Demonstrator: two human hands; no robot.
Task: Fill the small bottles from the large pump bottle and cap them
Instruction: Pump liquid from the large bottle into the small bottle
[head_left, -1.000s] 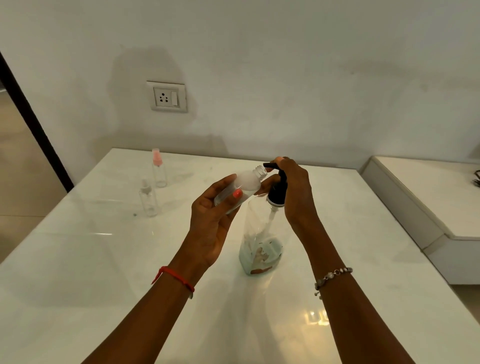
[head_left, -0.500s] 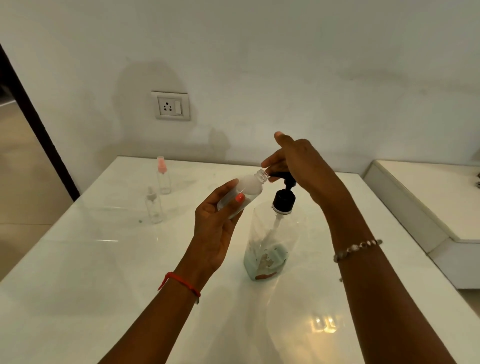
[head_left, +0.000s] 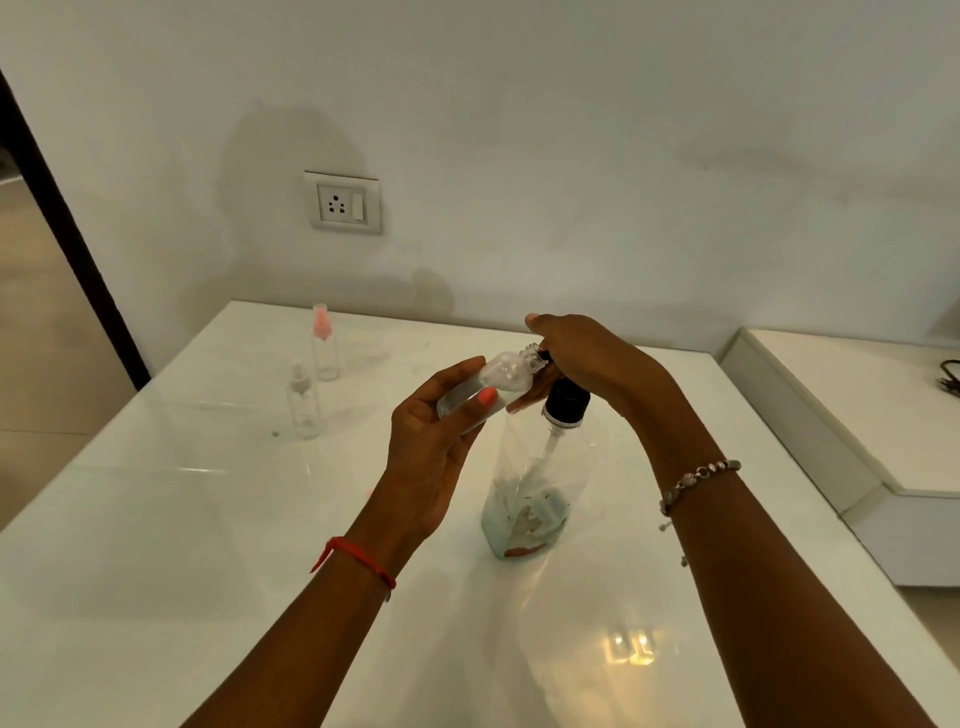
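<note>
The white counter (head_left: 208, 519) carries the large pump bottle (head_left: 527, 499), upright near its middle, with only a little bluish liquid at its bottom. Filling is the step in hand. The right hand (head_left: 592, 358) lies over the black pump head (head_left: 566, 402), its fingers curled down around the spout. The left hand (head_left: 426, 457) holds a small bottle (head_left: 493, 387) tilted, its open neck right at that spout, with the fingers (head_left: 460, 371) wrapped round its clear body. Two capped small bottles, the pink-topped bottle (head_left: 325, 348) and the clear-topped bottle (head_left: 303, 408), stand well apart at the far left. Next comes a firm press with the neck held steady under the spout, since a slip would likely spill liquid.
</note>
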